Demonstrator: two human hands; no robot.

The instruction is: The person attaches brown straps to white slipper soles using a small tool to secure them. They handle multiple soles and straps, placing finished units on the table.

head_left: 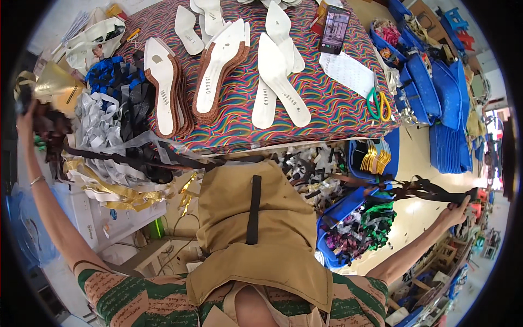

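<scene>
While both arms spread wide, a dark strap bundle (425, 191) stretches below the bench (338, 117) edge | left hand (24, 117) clenched on dark strips, left of bench | right hand (456, 211) grasping the bundle's end, right of bench | step, judged: pulling straps taut; next calls for steady tension.
</scene>
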